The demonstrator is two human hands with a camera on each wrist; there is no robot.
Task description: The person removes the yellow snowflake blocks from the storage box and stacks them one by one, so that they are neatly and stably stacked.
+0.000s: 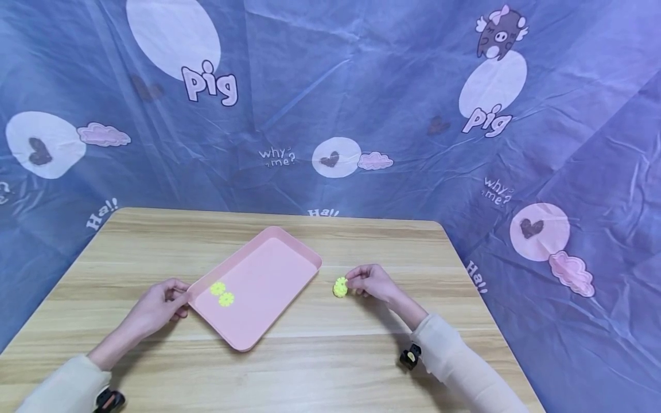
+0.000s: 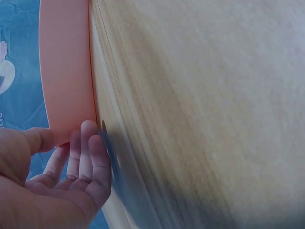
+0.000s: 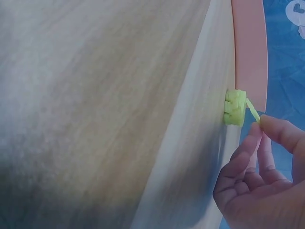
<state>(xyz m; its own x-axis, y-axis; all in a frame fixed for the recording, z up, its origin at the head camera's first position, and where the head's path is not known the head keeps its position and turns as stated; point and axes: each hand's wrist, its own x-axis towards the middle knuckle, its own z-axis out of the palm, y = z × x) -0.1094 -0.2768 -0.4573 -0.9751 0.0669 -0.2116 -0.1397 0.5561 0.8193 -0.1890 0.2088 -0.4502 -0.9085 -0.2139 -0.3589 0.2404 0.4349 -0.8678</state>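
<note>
A shallow pink tray (image 1: 271, 269) lies at a slant on the wooden table. My left hand (image 1: 159, 305) holds it at its left corner, thumb on the rim and fingers at the outer wall. Two yellow flower-shaped pieces (image 1: 226, 299) lie inside, near that corner. To the right of the tray, my right hand (image 1: 374, 283) pinches one thin yellow flower-shaped piece (image 3: 253, 111) between thumb and fingertips. In the right wrist view it tilts beside the top of a short stack of the same pieces (image 3: 235, 109) standing on the table.
The wooden table (image 1: 330, 367) has rounded far corners. Behind it and along the right side hangs a blue printed cloth (image 1: 289, 109). A black device (image 1: 410, 357) is strapped at the right wrist, another (image 1: 109, 400) at the left.
</note>
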